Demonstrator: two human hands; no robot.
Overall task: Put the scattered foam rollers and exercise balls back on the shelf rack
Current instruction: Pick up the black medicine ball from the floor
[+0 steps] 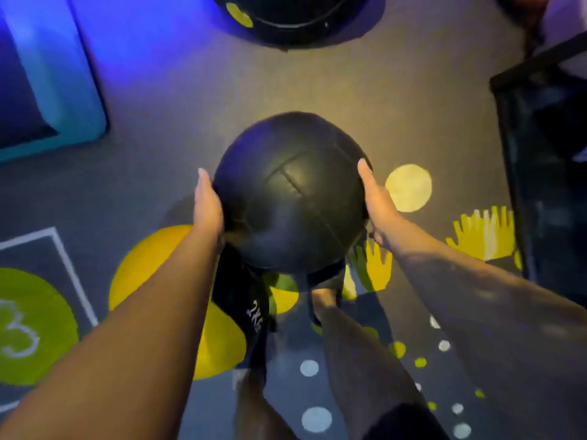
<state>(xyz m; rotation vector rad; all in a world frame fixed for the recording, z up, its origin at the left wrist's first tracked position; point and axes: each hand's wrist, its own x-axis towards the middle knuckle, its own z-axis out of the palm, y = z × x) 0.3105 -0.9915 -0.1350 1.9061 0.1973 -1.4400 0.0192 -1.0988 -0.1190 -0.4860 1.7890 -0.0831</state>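
Black exercise ball [292, 198], stitched in panels, was held up over the patterned floor [317, 81], off to the left of a dark frame [540, 147] at the edge of the head view. That frame was probably the shelf rack, and ball and frame were well apart. The ball looked like a padded, leather-like weighted one, so I judged it heavy for its size, slightly yielding rather than hard, and smooth enough to slide out of a loose hold. The safest hold seemed to be at its widest part, one palm on each opposite side. The hands were placed that way. The left hand [208, 208] pressed flat on the side away from the frame, with the thumb stretched along the curve. The right hand [378, 201] did the same on the side toward the frame. Both were spread wide against the ball and carried it between the palms. The fingers lay beyond the curve and could not be seen. A second black ball [244, 300], marked 2KG, lay on the floor, also left of the frame and nearer the person.
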